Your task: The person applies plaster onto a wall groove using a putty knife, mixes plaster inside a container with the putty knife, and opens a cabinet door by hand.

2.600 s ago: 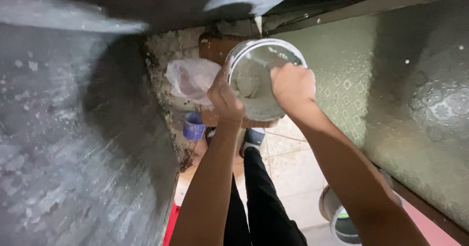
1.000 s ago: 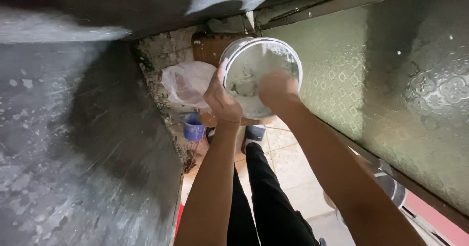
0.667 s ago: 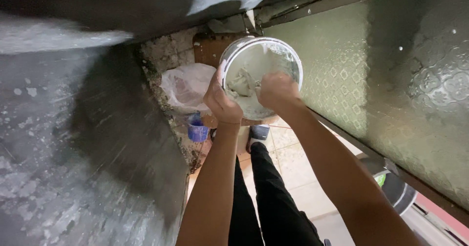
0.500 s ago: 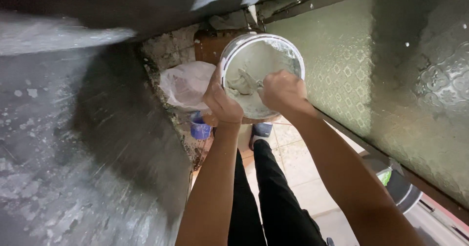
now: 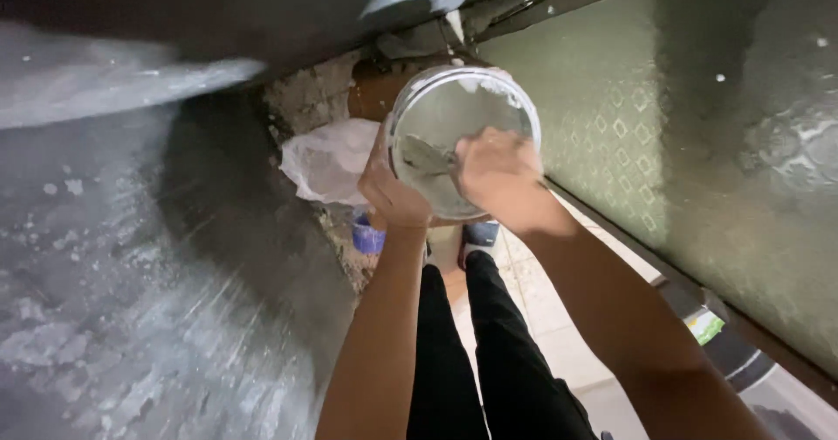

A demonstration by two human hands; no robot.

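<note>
Left hand (image 5: 394, 197) grips the round white plastic bucket (image 5: 463, 139) at chest height; right hand (image 5: 496, 174), fingers closed on what appears a trowel (image 5: 428, 154), scrapes grey plaster—best kept level, steady.

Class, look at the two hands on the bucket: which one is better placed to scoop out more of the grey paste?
Probably the right hand: it is inside the bucket, gripping the trowel. The left hand grips the bucket's outer wall, supporting it.
</note>
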